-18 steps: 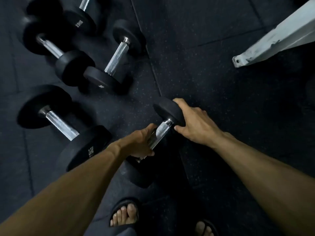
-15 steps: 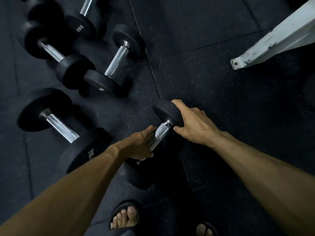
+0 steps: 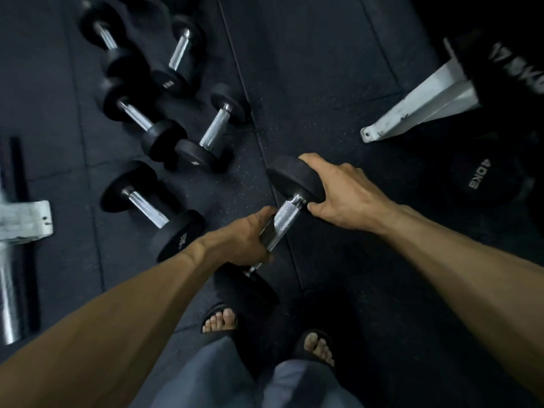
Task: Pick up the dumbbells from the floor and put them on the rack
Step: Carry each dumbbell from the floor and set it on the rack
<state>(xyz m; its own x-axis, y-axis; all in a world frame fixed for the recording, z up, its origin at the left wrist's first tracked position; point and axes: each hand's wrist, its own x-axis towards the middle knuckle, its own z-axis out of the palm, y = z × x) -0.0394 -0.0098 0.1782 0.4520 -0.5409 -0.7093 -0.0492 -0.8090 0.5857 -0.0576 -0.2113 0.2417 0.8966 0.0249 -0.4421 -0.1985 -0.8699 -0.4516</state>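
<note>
A black dumbbell with a knurled chrome handle hangs tilted in the middle of the view, above the floor. My left hand grips its handle. My right hand grips the far head, fingers curled over its rim and thumb under it. The near head sits low, just above my feet. Several more black dumbbells lie on the dark rubber floor to the left, the nearest one beside my left forearm. A white rack leg slants in at the upper right.
A 40 kg dumbbell head rests low at the right under the rack, and a larger head sits above it. A chrome bar and white bracket stand at the left edge. My sandalled feet are below the lifted dumbbell.
The dumbbell has come up off the floor in both hands. My view has risen and pulled back, showing the rack, more dumbbells and the left bracket.
</note>
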